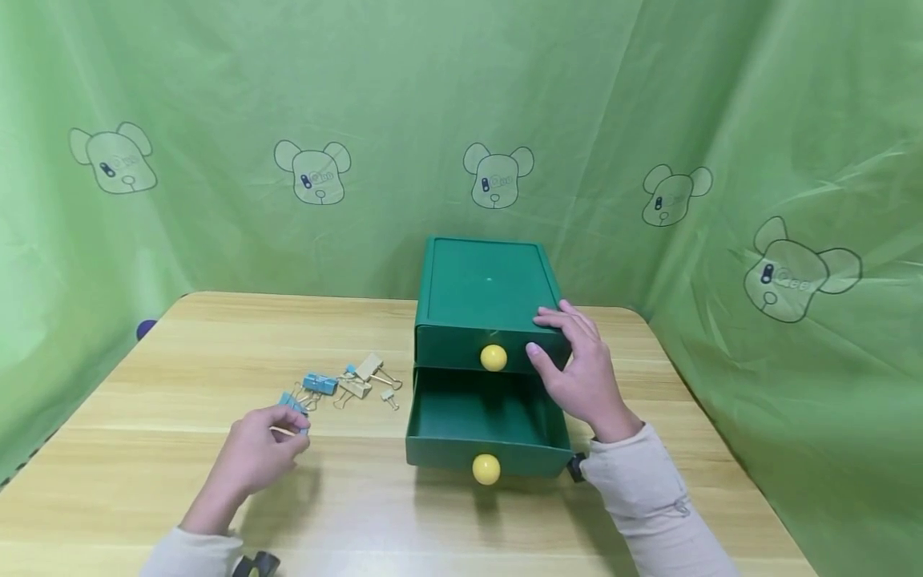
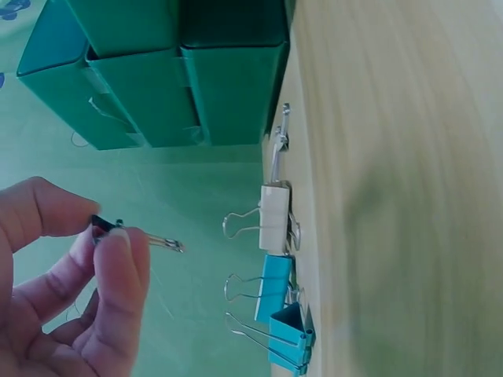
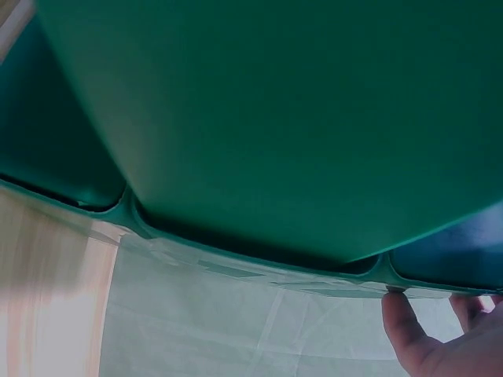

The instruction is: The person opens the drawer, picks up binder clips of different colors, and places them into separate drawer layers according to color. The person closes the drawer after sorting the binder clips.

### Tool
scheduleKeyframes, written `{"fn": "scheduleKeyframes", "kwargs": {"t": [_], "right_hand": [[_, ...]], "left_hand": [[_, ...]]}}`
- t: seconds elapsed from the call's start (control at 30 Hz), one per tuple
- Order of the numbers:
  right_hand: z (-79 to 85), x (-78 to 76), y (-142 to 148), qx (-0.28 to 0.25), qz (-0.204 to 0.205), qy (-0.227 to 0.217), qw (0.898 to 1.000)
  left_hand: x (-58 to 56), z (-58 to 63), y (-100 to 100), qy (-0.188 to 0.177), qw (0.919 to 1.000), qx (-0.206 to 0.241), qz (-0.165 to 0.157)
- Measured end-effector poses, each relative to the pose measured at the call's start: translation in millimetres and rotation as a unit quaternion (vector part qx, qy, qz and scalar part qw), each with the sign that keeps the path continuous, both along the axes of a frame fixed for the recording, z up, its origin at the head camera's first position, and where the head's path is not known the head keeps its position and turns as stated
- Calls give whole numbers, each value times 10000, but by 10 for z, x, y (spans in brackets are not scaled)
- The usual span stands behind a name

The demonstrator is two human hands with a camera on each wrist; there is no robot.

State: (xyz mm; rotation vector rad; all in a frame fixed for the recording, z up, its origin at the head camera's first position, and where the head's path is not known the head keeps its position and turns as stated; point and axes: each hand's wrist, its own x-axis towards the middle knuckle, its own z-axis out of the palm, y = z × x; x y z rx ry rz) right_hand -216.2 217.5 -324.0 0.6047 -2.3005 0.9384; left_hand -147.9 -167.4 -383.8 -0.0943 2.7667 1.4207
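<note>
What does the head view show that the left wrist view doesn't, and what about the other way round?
Only the head view: the right hand touching the green drawer unit, the yellow knobs and the pale sleeves.

Only the left wrist view: the wire handles sticking out from the pinched clip.

Both: the left hand pinching that clip, part of the drawer unit, loose binder clips and the wooden tabletop.
</note>
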Motion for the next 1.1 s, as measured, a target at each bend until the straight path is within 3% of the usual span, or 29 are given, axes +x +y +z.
{"fn": "scheduleKeyframes", "kwargs": {"t": [0.33, 0.6, 1.1], "right_hand": [[-3, 4, 9, -14, -14, -30, 10000], [-2, 6, 4, -2, -19, 0, 10000], [-25, 12, 7, 25, -20, -81, 10000]], "left_hand": [[6, 73, 11, 153, 9975, 680, 66], [12, 118, 55, 322, 9898, 1379, -125], [24, 182, 128, 509, 9860, 1570, -221]]}}
